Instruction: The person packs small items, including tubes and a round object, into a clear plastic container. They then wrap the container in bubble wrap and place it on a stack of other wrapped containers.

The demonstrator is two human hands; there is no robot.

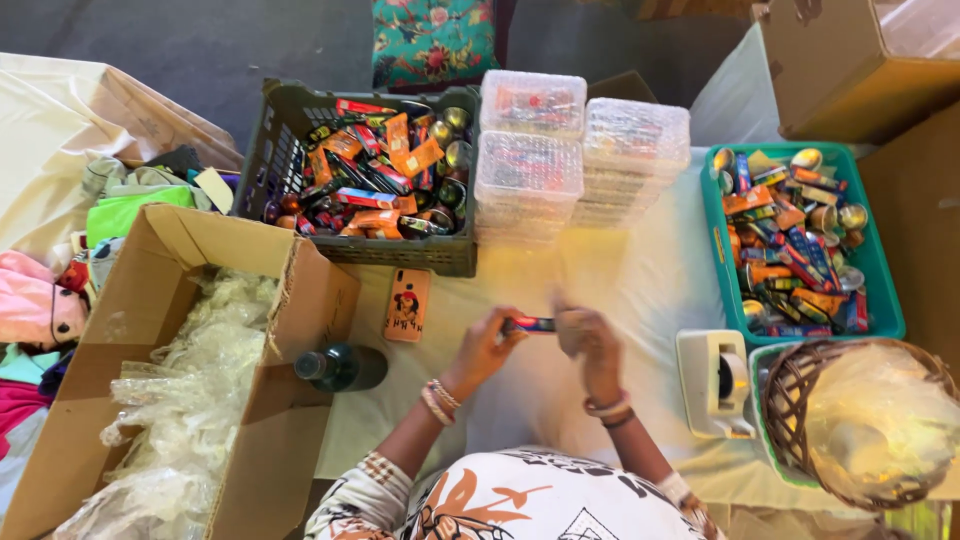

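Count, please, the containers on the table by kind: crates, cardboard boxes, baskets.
Plastic crates: 2, one dark crate and one teal crate
Open cardboard boxes: 2, a left box and a top-right box
Wicker basket: 1
Total: 5

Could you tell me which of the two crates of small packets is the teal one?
The teal crate stands beyond the right hand; the other, the dark grey crate, sits beyond the cardboard box.

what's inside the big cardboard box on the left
The cardboard box holds crumpled clear plastic bags. Anything beneath them is covered. A dark bottle lies just outside it.
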